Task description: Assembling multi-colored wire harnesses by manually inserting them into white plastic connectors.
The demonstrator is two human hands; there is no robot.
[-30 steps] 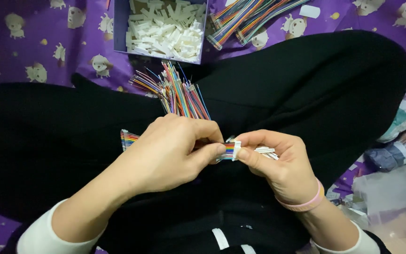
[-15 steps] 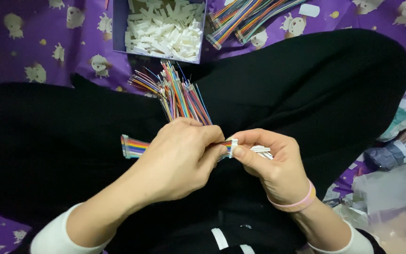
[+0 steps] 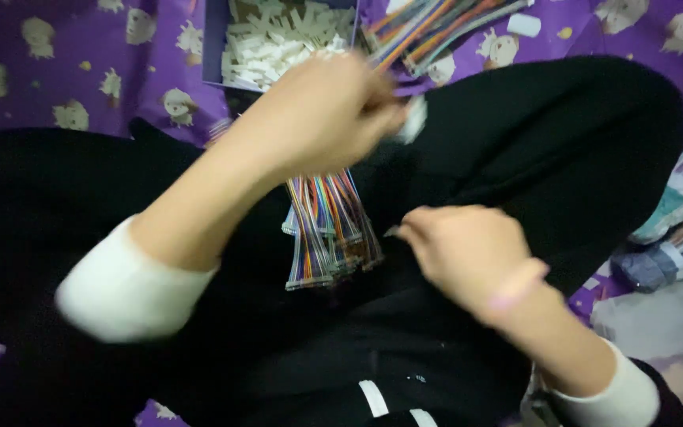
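Hands sorting rainbow ribbon cables over a lap.
Blurred left hand [image 3: 322, 111] pinches a white connector [image 3: 414, 120] near the box [image 3: 215, 47]; right hand [image 3: 460, 253], loosely curled, empty, beside light, floppy cables [image 3: 330, 229], best gripped at their ends.

Bare left hand [image 3: 322, 111] and right hand [image 3: 460, 253]. White knit cuffs [image 3: 124, 289] worn at both wrists, under black sleeves. Pink band [image 3: 515, 289] fitted around right wrist. Black trousers [image 3: 563, 150] worn, with two short white marks at waist.
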